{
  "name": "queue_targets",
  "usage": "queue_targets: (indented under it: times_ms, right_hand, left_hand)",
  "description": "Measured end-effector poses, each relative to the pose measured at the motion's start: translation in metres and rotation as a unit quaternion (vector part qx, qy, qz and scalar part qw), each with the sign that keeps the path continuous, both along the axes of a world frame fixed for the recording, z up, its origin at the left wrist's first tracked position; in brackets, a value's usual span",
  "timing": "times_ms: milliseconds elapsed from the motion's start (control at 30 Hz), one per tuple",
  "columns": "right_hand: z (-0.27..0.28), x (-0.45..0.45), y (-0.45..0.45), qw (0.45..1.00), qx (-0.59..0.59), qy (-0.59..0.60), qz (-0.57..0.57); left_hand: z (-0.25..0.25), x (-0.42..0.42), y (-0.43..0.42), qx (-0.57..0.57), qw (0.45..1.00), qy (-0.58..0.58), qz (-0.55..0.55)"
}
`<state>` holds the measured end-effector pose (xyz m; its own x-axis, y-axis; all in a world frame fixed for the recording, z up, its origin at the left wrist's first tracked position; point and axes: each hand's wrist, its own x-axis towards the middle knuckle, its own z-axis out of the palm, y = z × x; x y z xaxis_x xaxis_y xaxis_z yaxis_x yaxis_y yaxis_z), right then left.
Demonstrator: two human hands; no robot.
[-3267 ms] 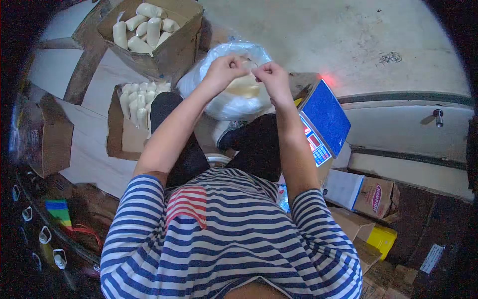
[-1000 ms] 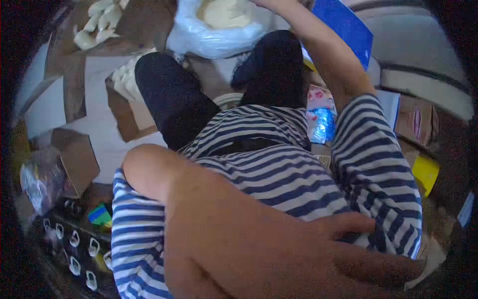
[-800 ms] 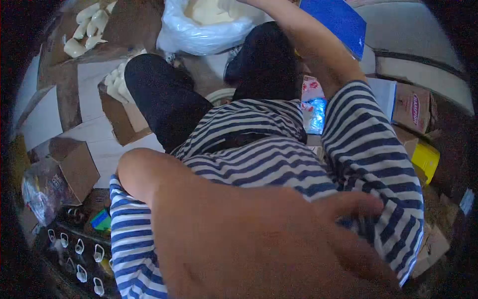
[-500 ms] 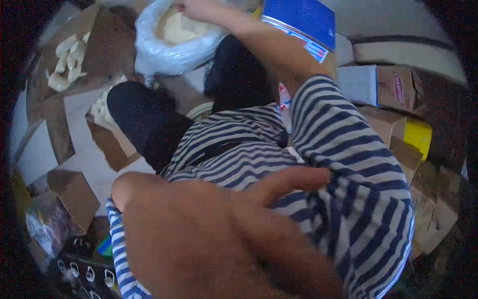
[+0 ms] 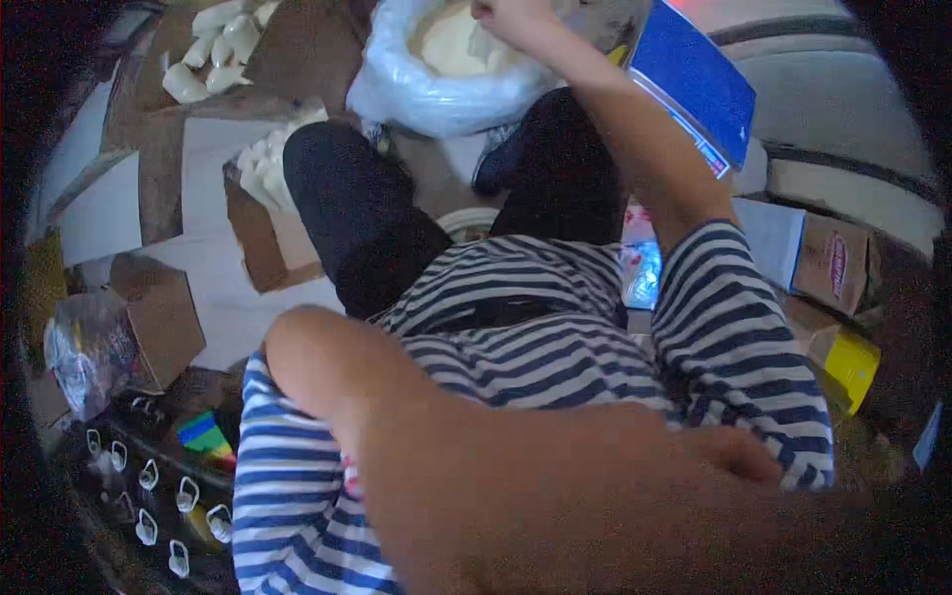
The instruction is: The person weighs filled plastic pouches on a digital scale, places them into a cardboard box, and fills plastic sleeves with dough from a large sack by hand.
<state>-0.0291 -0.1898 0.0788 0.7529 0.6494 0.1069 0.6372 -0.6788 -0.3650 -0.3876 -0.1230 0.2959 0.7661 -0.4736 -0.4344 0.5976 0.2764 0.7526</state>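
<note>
A clear plastic bag stands open in front of my knees, full of pale cream powder. My right hand is over the powder at the bag's top edge, its fingers curled together; whatever they may hold is hidden. My left arm is bent across my striped shirt, close to the camera. At its end my left hand is smeared and dark near my right side, and its fingers cannot be made out. Beside my right forearm sits a blue flat-topped device with a printed strip, possibly a scale.
Several filled pale packets lie on cardboard at the upper left. More are in an open carton by my left knee. Boxes and a yellow container line the right. A black bag with white rings lies lower left.
The view has shifted, so the bag and blue device appear further right. My left forearm has swung across to the right, carrying the hand away from mid-view. My right hand stays at the bag.
</note>
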Motion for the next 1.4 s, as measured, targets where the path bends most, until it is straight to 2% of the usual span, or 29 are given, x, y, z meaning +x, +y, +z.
queue_targets:
  times_ms: [100, 167, 233, 300, 333, 367, 433, 467, 500, 533, 600, 667, 700, 767, 833, 900, 933, 967, 1033, 1067, 1100, 1133, 1200, 1233, 1267, 1300, 1367, 1400]
  right_hand:
    - [-0.003, -0.023, -0.014, 0.998, 0.005, 0.044, -0.035]
    - [0.014, -0.027, -0.004, 0.993, -0.075, -0.059, -0.068]
    - [-0.001, -0.028, -0.005, 0.992, -0.058, -0.053, -0.096]
    - [-0.013, 0.0, -0.015, 0.997, -0.014, 0.068, -0.035]
    - [-0.039, 0.008, -0.005, 0.996, 0.009, 0.087, -0.031]
    - [-0.042, 0.005, -0.007, 0.996, 0.011, 0.089, -0.028]
    - [-0.041, 0.004, -0.006, 0.999, 0.041, -0.014, 0.018]
    - [-0.042, 0.01, -0.009, 0.999, 0.045, 0.024, 0.002]
    - [-0.044, 0.014, -0.01, 0.997, 0.048, 0.063, -0.011]
    - [-0.042, 0.017, -0.005, 0.998, 0.04, 0.057, -0.012]
    - [-0.032, 0.017, -0.001, 0.998, 0.03, 0.048, -0.001]
    - [-0.028, 0.02, 0.003, 0.99, 0.09, 0.111, 0.014]
    - [-0.024, 0.021, 0.01, 0.99, 0.088, 0.11, 0.018]
    - [-0.021, 0.03, 0.016, 0.992, 0.073, 0.092, 0.036]
    - [-0.027, 0.044, 0.026, 0.995, 0.056, 0.072, 0.031]
    - [-0.037, 0.06, 0.03, 0.997, 0.013, -0.065, 0.039]
    - [-0.041, 0.07, 0.034, 0.997, 0.01, -0.061, 0.042]
    - [-0.045, 0.081, 0.038, 0.993, 0.007, -0.104, 0.047]
    - [-0.051, 0.1, 0.041, 0.988, 0.0, -0.142, 0.056]
    - [-0.053, 0.11, 0.042, 0.995, 0.063, 0.03, 0.069]
    - [-0.057, 0.118, 0.043, 0.969, 0.123, 0.2, 0.079]
    - [-0.064, 0.125, 0.046, 0.968, 0.12, 0.205, 0.08]
    - [-0.084, 0.136, 0.043, 0.856, 0.235, 0.459, 0.035]
    - [-0.106, 0.142, 0.036, 0.855, 0.233, 0.463, 0.037]
    - [-0.143, 0.146, 0.016, 0.962, 0.093, 0.242, 0.09]
    - [-0.173, 0.147, 0.005, 0.989, -0.053, 0.001, 0.137]
    - [-0.201, 0.139, -0.002, 0.934, -0.338, -0.033, 0.113]
    - [-0.211, 0.139, 0.0, 0.933, -0.339, -0.031, 0.115]
  left_hand:
    - [-0.012, 0.009, 0.015, -0.041, 0.998, -0.038, 0.007]
    - [-0.023, 0.025, 0.02, -0.066, 0.995, -0.073, 0.023]
    - [-0.035, 0.038, 0.02, -0.09, 0.99, -0.104, 0.031]
    - [-0.049, 0.078, 0.011, -0.114, 0.984, -0.129, 0.047]
    - [-0.062, 0.095, 0.016, -0.124, 0.98, -0.145, 0.056]
    - [-0.069, 0.111, 0.02, -0.129, 0.977, -0.157, 0.071]
    - [-0.073, 0.129, 0.04, -0.119, 0.969, -0.183, 0.113]
    - [-0.072, 0.137, 0.05, -0.112, 0.961, -0.211, 0.138]
    - [-0.104, 0.163, 0.059, -0.004, 0.948, -0.238, 0.209]
    - [-0.137, 0.196, 0.078, 0.098, 0.943, -0.233, 0.217]
    - [-0.2, 0.242, 0.102, 0.225, 0.916, -0.216, 0.252]
    - [-0.256, 0.281, 0.115, 0.32, 0.868, -0.298, 0.236]
    - [-0.254, 0.288, 0.12, 0.32, 0.867, -0.297, 0.241]
    - [-0.258, 0.307, 0.12, 0.374, 0.873, -0.279, 0.138]
    - [-0.273, 0.328, 0.127, 0.341, 0.879, -0.286, 0.173]
    - [-0.265, 0.346, 0.131, 0.384, 0.806, -0.35, 0.284]
    - [-0.26, 0.349, 0.129, 0.37, 0.799, -0.354, 0.317]
    - [-0.268, 0.354, 0.131, 0.37, 0.799, -0.349, 0.319]
    - [-0.284, 0.36, 0.135, 0.435, 0.708, -0.487, 0.27]
    - [-0.288, 0.365, 0.139, 0.435, 0.711, -0.481, 0.272]
    - [-0.292, 0.369, 0.142, 0.465, 0.706, -0.463, 0.266]
    - [-0.295, 0.374, 0.149, 0.496, 0.7, -0.443, 0.259]
    - [-0.293, 0.38, 0.162, 0.506, 0.693, -0.427, 0.285]
    - [-0.293, 0.383, 0.172, 0.516, 0.683, -0.413, 0.309]
    - [-0.284, 0.383, 0.179, 0.516, 0.674, -0.415, 0.33]
    - [-0.281, 0.384, 0.186, 0.517, 0.677, -0.41, 0.327]
    - [-0.279, 0.386, 0.194, 0.506, 0.67, -0.397, 0.371]
    - [-0.279, 0.387, 0.194, 0.494, 0.675, -0.386, 0.389]
